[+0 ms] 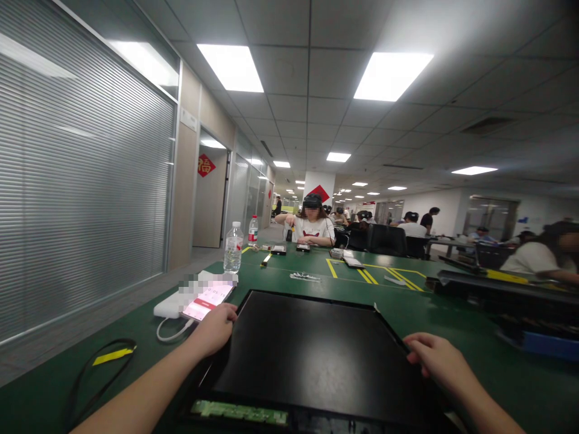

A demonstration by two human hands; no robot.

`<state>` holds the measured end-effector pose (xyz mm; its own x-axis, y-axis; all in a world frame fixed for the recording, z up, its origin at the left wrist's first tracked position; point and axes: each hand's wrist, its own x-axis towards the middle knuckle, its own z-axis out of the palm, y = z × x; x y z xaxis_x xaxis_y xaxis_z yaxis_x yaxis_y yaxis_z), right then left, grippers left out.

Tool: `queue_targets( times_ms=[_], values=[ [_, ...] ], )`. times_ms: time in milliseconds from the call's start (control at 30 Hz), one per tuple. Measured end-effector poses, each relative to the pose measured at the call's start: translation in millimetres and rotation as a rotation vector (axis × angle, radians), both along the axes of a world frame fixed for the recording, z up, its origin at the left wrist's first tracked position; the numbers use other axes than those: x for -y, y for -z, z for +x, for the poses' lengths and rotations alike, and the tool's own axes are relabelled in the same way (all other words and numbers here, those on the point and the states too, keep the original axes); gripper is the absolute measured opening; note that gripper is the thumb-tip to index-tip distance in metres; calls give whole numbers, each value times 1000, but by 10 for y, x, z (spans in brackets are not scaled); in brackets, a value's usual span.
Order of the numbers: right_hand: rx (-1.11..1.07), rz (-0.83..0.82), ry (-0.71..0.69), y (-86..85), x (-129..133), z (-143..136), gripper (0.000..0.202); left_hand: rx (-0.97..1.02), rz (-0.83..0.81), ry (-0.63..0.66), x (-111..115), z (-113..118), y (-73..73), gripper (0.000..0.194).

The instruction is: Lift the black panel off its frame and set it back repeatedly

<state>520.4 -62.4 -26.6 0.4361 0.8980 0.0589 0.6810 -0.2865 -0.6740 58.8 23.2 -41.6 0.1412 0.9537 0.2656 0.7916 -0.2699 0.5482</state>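
Observation:
A large black display panel (316, 349) lies flat on the green table in front of me, its dark screen facing up. Along its near edge a green circuit board strip (239, 412) is exposed. My left hand (213, 330) is closed at the panel's left edge, fingertips on the frame. On the opposite side, my right hand (438, 357) pinches the right edge with bent fingers. Just beyond my left hand sit a phone (210, 299) with a lit screen and a white cable (174, 333).
A water bottle (233, 248) stands at the far left, a second bottle (253, 230) behind it. Small metal tools (305, 277) lie past the panel. Dark panel parts (488, 292) are stacked at right. A black strap (102, 374) lies at left. Another person (314, 229) works across the table.

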Motion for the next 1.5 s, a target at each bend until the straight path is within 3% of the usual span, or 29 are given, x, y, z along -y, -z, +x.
queue_targets(
  times_ms=[633, 867, 1033, 1300, 1500],
  values=[
    [12, -27, 4, -45, 27, -44, 32, -91, 27, -24, -19, -32, 34, 33],
    [-54, 25, -6, 45, -23, 47, 33, -111, 34, -26, 29, -9, -11, 33],
    [-76, 7, -8, 91, -55, 85, 34, -59, 81, 8, 79, 27, -80, 43],
    [-23, 0, 5, 25, -21, 0, 30, 14, 62, 19, 59, 7, -39, 33],
    [-15, -22, 2, 17, -15, 5, 32, 27, 3, 46, 106, -10, -56, 41]
  ],
)
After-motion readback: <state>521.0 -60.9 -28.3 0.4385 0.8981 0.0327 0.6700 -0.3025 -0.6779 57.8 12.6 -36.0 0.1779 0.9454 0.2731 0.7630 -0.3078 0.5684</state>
